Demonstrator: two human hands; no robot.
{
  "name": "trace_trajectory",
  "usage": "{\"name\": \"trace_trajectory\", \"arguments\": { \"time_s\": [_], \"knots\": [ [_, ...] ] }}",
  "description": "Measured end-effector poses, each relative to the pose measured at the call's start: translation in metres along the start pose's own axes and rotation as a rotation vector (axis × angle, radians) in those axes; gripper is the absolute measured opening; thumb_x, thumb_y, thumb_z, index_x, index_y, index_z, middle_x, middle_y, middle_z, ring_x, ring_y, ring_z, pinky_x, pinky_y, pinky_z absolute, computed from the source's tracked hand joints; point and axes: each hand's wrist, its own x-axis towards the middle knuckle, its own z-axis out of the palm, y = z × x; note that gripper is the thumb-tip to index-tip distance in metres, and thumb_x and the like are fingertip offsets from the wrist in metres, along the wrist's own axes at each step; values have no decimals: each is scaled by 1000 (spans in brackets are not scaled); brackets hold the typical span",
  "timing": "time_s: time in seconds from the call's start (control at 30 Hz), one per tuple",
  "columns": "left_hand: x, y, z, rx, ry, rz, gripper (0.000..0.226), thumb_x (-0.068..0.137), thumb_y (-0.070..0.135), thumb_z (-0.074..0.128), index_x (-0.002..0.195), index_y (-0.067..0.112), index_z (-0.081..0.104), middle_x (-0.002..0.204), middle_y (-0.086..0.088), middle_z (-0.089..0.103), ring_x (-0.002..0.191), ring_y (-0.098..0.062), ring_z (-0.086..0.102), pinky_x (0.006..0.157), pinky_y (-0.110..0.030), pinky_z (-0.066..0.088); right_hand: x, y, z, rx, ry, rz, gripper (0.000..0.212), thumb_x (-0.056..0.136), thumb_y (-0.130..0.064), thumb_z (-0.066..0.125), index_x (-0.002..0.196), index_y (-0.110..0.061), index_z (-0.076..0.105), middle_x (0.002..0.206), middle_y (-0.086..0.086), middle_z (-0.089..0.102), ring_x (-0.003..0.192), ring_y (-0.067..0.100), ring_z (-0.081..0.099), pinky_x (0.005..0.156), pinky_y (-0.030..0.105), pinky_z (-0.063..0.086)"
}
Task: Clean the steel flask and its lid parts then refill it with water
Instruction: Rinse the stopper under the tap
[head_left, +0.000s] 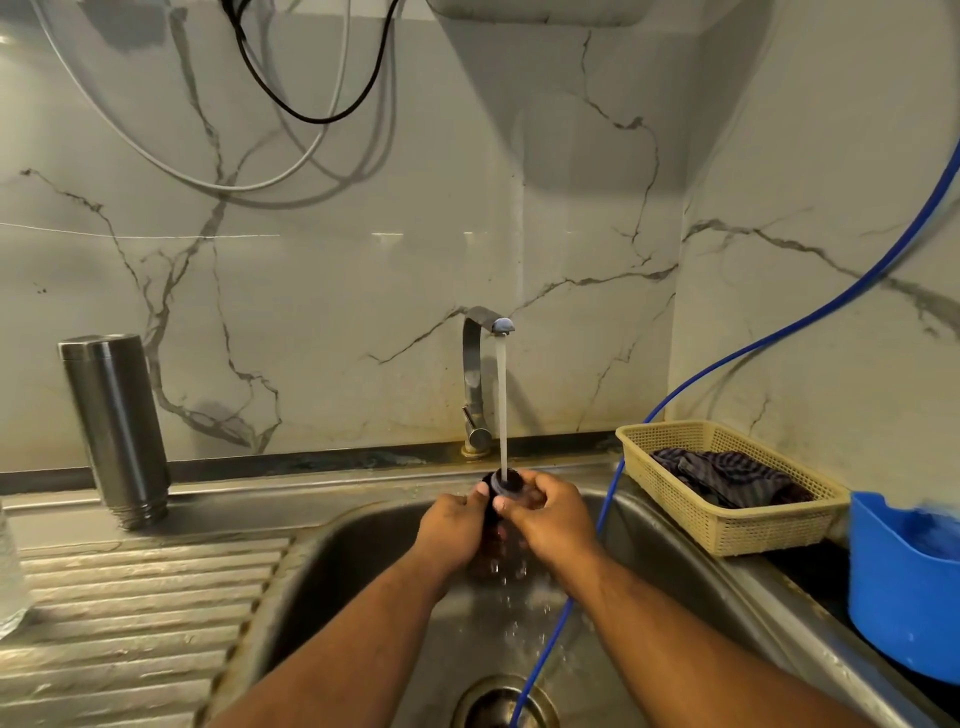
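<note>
The steel flask stands upside down, mouth on the draining board at the left, without its lid. Over the sink both hands hold a small dark lid part under the running stream from the tap. My left hand grips it from the left, with the thumb on its rim. My right hand pinches it from the right. Water splashes down off the part into the basin. Most of the part is hidden by the fingers.
A yellow plastic basket with a dark cloth sits on the right counter, beside a blue tub. A blue hose runs from the right wall down into the drain. The ribbed draining board lies left.
</note>
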Motion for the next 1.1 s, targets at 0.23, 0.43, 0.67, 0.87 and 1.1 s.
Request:
{"name": "trace_trajectory", "arguments": {
  "time_s": [0.23,0.43,0.67,0.87,1.1],
  "knots": [
    [-11,4,0,-167,-134,-117,54,110,45,29,102,9,68,77,-9,68,70,-22,67,64,-32,55,1,2,-1,-159,32,-45,49,86,-24,80,130,-27,59,121,-10,56,107,7,53,65,9,41],
    [-13,2,0,-187,-187,-201,59,109,50,27,101,11,71,72,-5,69,71,-21,67,73,-36,54,1,5,-5,-124,-46,18,49,83,-31,83,127,-22,63,115,-7,69,104,8,64,84,23,54],
    [-2,3,6,-323,-60,-163,47,107,45,39,106,12,72,99,-18,75,97,-33,70,97,-49,57,2,5,-7,-232,40,35,55,74,-37,89,118,-27,57,111,-8,59,106,13,60,75,16,49],
    [7,-7,-2,-298,-124,-11,24,99,25,65,119,13,70,105,-13,76,103,-30,71,93,-44,60,5,7,-10,-343,20,-43,51,78,-23,87,122,-23,62,114,-8,64,109,9,60,79,12,45],
    [7,-6,-5,-362,-48,19,20,98,13,65,116,11,71,105,-10,76,97,-20,75,80,-29,59,3,5,-9,-286,-10,-38,60,81,-13,84,134,-21,57,130,-3,63,112,9,57,94,21,48]
  ]
}}
